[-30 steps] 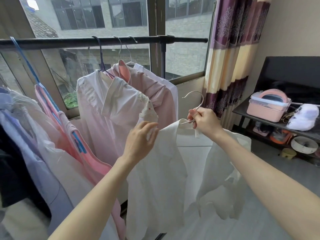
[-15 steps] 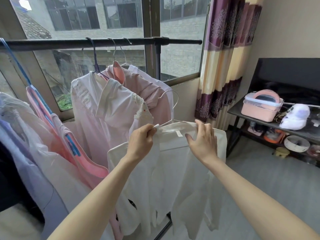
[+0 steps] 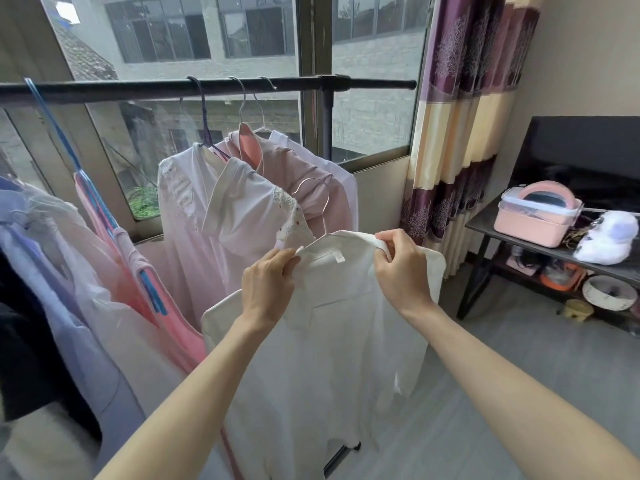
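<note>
Your left hand point(image 3: 268, 289) pinches the white shirt point(image 3: 332, 341) at the collar's left end; your right hand point(image 3: 401, 271) pinches the right end, fingers curled on fabric. Shirt sits on a wire hanger point(image 3: 317, 206), hook up, not on the rail point(image 3: 207, 87). Long axis vertical, collar top, hem down. It hangs in front of pink and white garments point(image 3: 242, 209), w/ window point(image 3: 367, 64) behind, curtain point(image 3: 464, 133) right, grey floor point(image 3: 502, 341), shelf point(image 3: 491, 223) w/ pink box point(image 3: 533, 223).

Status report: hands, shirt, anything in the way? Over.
Left hand and right hand pinch shirt collar. Shirt on hanger, not yet on rail. Pink top hangs behind hook.
</note>
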Available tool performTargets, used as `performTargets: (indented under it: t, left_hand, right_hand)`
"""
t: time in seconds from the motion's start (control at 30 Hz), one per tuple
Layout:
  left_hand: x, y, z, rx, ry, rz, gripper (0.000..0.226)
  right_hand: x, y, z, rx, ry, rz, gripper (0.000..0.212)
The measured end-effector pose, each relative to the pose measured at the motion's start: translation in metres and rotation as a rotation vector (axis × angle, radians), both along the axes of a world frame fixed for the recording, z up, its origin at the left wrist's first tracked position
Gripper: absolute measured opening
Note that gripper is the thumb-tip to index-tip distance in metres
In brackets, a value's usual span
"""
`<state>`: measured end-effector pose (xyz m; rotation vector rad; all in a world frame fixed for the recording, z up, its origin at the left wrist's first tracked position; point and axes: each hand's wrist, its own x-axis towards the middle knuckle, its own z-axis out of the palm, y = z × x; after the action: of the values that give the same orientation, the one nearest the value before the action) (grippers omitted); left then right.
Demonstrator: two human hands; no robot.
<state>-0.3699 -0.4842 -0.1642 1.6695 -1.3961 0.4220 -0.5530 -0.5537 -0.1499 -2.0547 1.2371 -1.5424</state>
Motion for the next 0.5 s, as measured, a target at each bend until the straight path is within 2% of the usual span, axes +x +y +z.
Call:
performTargets:
  t: [0.1,0.2,0.27,0.4,0.5]
  left_hand:
    - [0.004,-0.001,0.006,-0.014,0.088,0.003,0.018]
    - [0.005,0.000,0.007,-0.024,0.150,-0.069,0.021]
    - [0.005,0.003,0.010,-0.032,0.182,-0.075,0.017]
    - [0.007,0.005,0.021,-0.028,0.278,0.004,0.015]
    - [0.011,0.006,0.030,-0.059,0.314,0.005,0.016]
  right_hand:
    - [0.002,0.008,-0.017,0.005,0.143,0.156,0.016]
    - [-0.005,0.009,-0.037,0.242,0.202,0.324,0.019]
    - [-0.012,0.003,-0.046,0.296,0.110,0.220,0.017]
    - [-0.033,-0.020,-0.044,0.301,-0.222,-0.188,0.026]
    - [-0.050,-0.045,-0.044,0.454,-0.209,-0.252,0.040]
